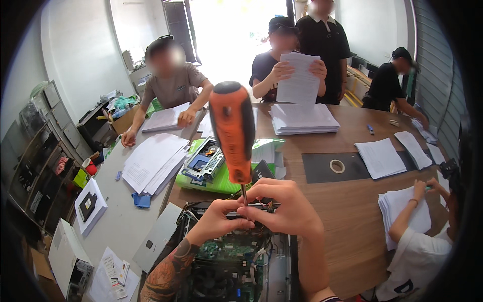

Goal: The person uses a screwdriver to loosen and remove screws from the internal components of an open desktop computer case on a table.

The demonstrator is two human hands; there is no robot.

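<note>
A screwdriver (231,133) with an orange and black handle stands nearly upright, handle up, its thin metal shaft running down between my fingers. My right hand (289,206) is closed around the shaft with bent fingers. At the shaft's lower end, the fingers of my left hand (219,219) are pinched together against those of the right; whatever they hold is hidden, as is the screwdriver's tip. Below both hands lies an opened computer case (282,261), showing a green circuit board (226,249), a dark fan (209,282) and loose cables.
Beyond the case, a metal drive bracket (204,158) rests on a green package (216,186). Paper stacks (304,119) and a tape roll (336,166) lie on the table. Several people sit or stand around it, one close at right (422,241). A white computer case (68,249) stands at left.
</note>
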